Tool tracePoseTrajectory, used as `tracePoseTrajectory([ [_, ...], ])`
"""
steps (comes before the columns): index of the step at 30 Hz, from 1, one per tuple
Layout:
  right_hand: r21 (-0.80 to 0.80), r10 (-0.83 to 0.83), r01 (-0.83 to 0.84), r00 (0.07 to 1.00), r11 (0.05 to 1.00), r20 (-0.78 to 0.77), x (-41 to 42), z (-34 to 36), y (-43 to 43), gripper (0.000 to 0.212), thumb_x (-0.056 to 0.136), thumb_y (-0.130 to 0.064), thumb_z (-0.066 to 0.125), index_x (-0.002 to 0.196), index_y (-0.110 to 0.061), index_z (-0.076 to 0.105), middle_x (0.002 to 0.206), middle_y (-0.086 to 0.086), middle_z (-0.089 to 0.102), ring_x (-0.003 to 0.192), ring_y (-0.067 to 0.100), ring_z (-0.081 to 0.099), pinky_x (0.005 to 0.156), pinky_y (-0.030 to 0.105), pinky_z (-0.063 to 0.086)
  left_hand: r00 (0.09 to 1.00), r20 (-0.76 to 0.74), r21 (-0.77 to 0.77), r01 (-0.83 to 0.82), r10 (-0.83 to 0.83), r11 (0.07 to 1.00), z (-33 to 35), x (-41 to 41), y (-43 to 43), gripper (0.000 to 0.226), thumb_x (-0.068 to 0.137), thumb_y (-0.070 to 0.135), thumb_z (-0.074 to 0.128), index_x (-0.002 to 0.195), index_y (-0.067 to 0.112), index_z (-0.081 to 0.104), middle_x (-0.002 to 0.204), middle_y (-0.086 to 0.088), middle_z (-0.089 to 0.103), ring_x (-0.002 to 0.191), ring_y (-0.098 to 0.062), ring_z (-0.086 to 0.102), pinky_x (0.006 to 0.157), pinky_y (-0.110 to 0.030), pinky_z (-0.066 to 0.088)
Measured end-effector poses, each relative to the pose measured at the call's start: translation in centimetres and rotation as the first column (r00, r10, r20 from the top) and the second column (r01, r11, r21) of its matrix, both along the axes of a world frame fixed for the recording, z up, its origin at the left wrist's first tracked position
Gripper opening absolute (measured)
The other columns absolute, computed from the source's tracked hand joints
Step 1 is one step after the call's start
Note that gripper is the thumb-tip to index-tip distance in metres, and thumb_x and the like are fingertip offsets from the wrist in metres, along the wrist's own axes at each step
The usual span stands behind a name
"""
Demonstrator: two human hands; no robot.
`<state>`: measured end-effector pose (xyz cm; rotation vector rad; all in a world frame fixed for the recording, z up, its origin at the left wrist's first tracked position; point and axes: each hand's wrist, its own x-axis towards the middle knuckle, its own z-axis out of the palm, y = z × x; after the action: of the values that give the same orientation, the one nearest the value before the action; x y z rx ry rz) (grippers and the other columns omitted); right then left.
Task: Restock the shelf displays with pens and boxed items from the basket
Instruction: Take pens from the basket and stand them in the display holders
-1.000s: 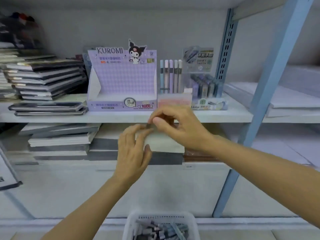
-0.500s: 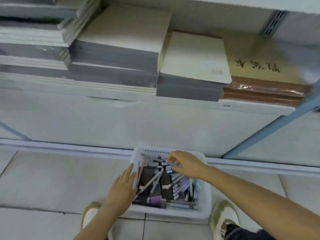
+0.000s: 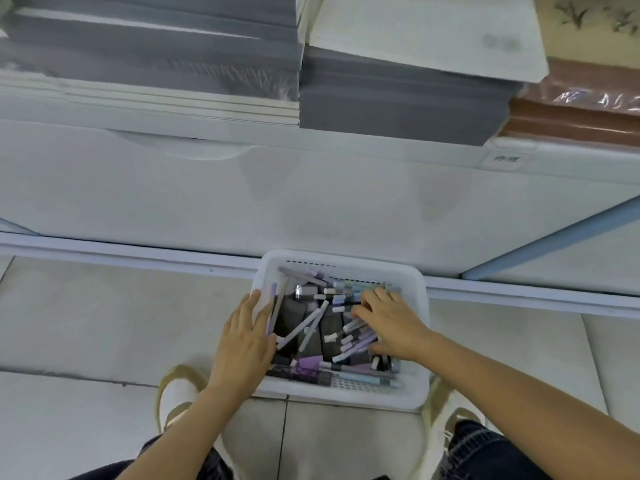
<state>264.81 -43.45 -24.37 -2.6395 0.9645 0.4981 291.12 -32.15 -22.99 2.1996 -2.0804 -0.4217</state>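
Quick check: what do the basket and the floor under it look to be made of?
The basket: probably white moulded plastic with a matte finish, going by its rounded corners and slotted walls. The floor: pale grey smooth tile with dark grout lines between the slabs. Whether it is ceramic or stone cannot be told.

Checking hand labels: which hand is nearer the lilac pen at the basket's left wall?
Left. The left hand lies right beside the lilac pen; the right hand is across the basket.
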Motion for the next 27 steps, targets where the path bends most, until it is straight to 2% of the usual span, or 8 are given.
tracePoseTrajectory([
  [10, -0.078, 0.146, -0.148, 0.989, 0.986, -0.04, 2.6, 0.8, -0.2, 0.031, 0.085, -0.037, 0.06, 0.103, -0.012, 0.068, 0.115, 0.003, 0.053, 0.113, 0.024, 0.041, 0.094, 0.037, 0.029, 0.998, -0.038, -0.015, -0.044, 0.043, 0.999, 0.3, -0.1, -0.2, 0.041, 0.089, 0.012, 0.064, 0.128, 0.005, 0.057, 0.142, -0.025, 0.041, 0.132, -0.042, 0.042, 0.102, -0.052, 0.045],
  [13, 0.089, -0.095, 0.081, 0.983, 0.993, 0.16, 3.8, 2.1, -1.0, 0.024, 0.098, -0.035, 0.046, 0.098, -0.016, 0.061, 0.103, -0.003, 0.053, 0.1, 0.017, 0.044, 0.082, 0.032, 0.03, 0.996, -0.065, -0.032, -0.065, 0.062, 0.997, 0.5, -0.3, -0.5, 0.036, 0.091, 0.013, 0.061, 0.126, 0.006, 0.057, 0.142, -0.024, 0.041, 0.137, -0.042, 0.033, 0.107, -0.055, 0.038],
  [16, 0.469, -0.424, 0.283, 0.876, 0.836, 0.228, 5.1, 3.9, -1.6, 0.023, 0.102, -0.034, 0.041, 0.085, -0.02, 0.048, 0.09, -0.002, 0.05, 0.077, 0.012, 0.048, 0.068, 0.028, 0.038, 0.993, -0.106, -0.049, -0.052, 0.046, 0.997, 0.9, -1.0, -1.1, 0.038, 0.094, 0.016, 0.056, 0.131, 0.008, 0.054, 0.141, -0.02, 0.042, 0.136, -0.038, 0.032, 0.107, -0.051, 0.034],
  [20, 0.641, -0.619, 0.356, 0.748, 0.68, 0.24, 6.1, 4.7, -1.3, 0.023, 0.103, -0.032, 0.042, 0.091, -0.015, 0.054, 0.095, 0.005, 0.061, 0.091, 0.024, 0.06, 0.085, 0.037, 0.05, 0.953, -0.3, -0.013, -0.043, 0.037, 0.999, 1.6, -2.3, -1.9, 0.035, 0.099, 0.021, 0.051, 0.133, 0.012, 0.051, 0.136, -0.009, 0.047, 0.131, -0.026, 0.037, 0.107, -0.04, 0.033],
  [22, 0.746, -0.73, 0.368, 0.646, 0.556, 0.225, 6.3, 4.8, -1.3, 0.022, 0.103, -0.031, 0.041, 0.093, -0.024, 0.059, 0.094, -0.006, 0.062, 0.094, 0.011, 0.061, 0.088, 0.024, 0.049, 0.809, -0.569, 0.146, -0.075, 0.146, 0.986, 2.2, -3.2, -2.3, 0.038, 0.1, 0.028, 0.049, 0.136, 0.017, 0.047, 0.134, 0.0, 0.05, 0.126, -0.014, 0.043, 0.108, -0.035, 0.037],
  [24, 0.825, -0.801, 0.352, 0.569, 0.443, 0.187, 6.6, 5.1, -1.2, 0.02, 0.103, -0.031, 0.041, 0.098, -0.033, 0.061, 0.095, -0.019, 0.06, 0.092, -0.007, 0.056, 0.081, 0.007, 0.043, 0.525, -0.776, 0.385, -0.046, 0.35, 0.922, 2.9, -4.3, -2.9, 0.046, 0.097, 0.035, 0.053, 0.139, 0.019, 0.043, 0.133, 0.004, 0.054, 0.12, -0.004, 0.051, 0.102, -0.025, 0.044],
  [25, 0.856, -0.831, 0.341, 0.531, 0.388, 0.166, 6.7, 5.1, -1.1, 0.02, 0.103, -0.032, 0.042, 0.104, -0.031, 0.062, 0.099, -0.02, 0.061, 0.094, -0.008, 0.056, 0.083, 0.007, 0.042, 0.407, -0.812, 0.452, -0.014, 0.418, 0.892, 3.3, -4.8, -3.2, 0.05, 0.095, 0.036, 0.056, 0.139, 0.018, 0.042, 0.128, 0.005, 0.057, 0.112, 0.002, 0.056, 0.093, -0.017, 0.048],
  [27, 0.901, -0.882, 0.322, 0.455, 0.291, 0.122, 7.0, 5.1, -0.9, 0.028, 0.102, -0.034, 0.045, 0.119, -0.02, 0.062, 0.111, -0.009, 0.066, 0.107, 0.002, 0.059, 0.098, 0.022, 0.045, 0.333, -0.841, 0.456, 0.013, 0.427, 0.89, 3.5, -5.8, -3.8, 0.048, 0.093, 0.032, 0.061, 0.135, 0.016, 0.045, 0.111, 0.006, 0.063, 0.093, 0.006, 0.063, 0.077, -0.011, 0.05],
])
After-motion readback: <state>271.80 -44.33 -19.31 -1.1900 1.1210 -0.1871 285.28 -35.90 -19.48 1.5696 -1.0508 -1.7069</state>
